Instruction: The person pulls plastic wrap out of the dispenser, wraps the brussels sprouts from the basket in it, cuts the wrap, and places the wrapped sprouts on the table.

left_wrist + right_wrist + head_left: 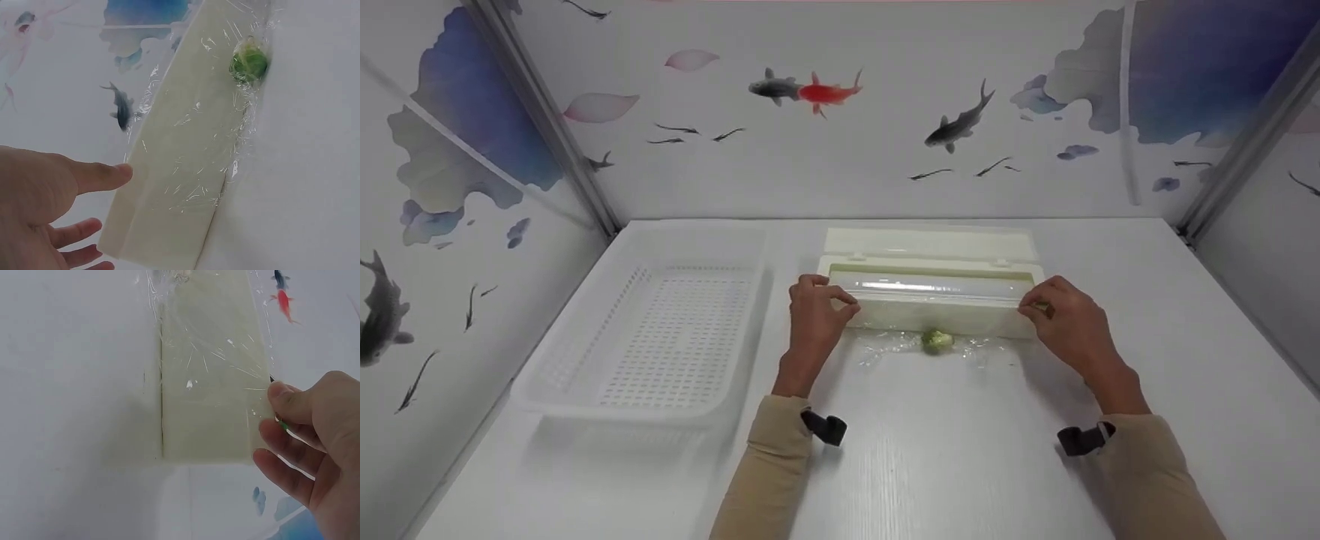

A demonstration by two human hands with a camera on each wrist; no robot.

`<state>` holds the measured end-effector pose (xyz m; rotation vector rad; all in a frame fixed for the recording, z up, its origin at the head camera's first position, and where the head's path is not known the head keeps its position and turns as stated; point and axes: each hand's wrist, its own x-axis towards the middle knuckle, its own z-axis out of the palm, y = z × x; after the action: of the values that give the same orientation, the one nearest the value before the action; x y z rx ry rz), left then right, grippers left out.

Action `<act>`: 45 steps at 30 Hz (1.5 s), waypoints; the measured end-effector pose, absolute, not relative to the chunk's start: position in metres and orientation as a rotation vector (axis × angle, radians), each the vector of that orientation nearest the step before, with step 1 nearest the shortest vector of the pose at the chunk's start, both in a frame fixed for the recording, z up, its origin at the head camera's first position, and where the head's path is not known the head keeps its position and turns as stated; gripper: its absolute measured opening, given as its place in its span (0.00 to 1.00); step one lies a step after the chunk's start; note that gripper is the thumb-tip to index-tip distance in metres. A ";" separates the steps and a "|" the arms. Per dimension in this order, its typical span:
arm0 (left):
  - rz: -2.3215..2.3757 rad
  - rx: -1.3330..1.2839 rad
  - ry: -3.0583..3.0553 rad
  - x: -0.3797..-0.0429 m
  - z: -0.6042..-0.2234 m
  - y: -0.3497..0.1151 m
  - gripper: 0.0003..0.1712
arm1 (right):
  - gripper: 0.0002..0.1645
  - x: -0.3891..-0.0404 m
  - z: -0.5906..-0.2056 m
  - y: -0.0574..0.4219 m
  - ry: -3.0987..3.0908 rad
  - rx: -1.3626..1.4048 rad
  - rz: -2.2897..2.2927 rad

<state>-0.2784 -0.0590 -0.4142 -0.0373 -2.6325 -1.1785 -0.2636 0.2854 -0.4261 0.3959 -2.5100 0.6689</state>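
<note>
A cream plastic-wrap box [952, 319] stands with its lid [930, 244] folded back, and a roll of clear film [930, 286] lies inside. Film runs over the box's front wall to the table. A small green Brussels sprout [937, 342] sits at the film's wrinkled lower end, film clinging about it [248, 63]. At the box's front left corner, my left hand [819, 311] pinches the film's edge between thumb and forefinger. My right hand [1069, 319] pinches it at the front right corner, lower fingers [284, 475] beside the box. Both forefinger tips are partly hidden.
A white perforated plastic basket [735, 409] stands on the white table [930, 465] left of the box. Printed panels [840, 172] enclose the table at the back and sides. Black camera mounts [826, 427] sit at both sleeve cuffs.
</note>
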 end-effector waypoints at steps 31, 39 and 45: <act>-1.545 -0.576 -2.917 -0.287 -0.430 -0.098 0.09 | 0.15 -0.259 -0.410 0.301 -3.139 0.429 1.160; -1.519 -0.614 -3.010 -0.288 -0.432 -0.101 0.03 | 0.07 -0.261 -0.415 0.302 -3.266 0.385 1.073; -1.521 -0.601 -3.047 -0.286 -0.436 -0.102 0.03 | 0.05 -0.259 -0.420 0.299 -3.268 0.412 1.011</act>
<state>-0.2859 -0.1022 -0.4358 -0.6013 -3.0469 -1.5207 -0.2589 0.2988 -0.4199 0.4121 -3.2681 1.0107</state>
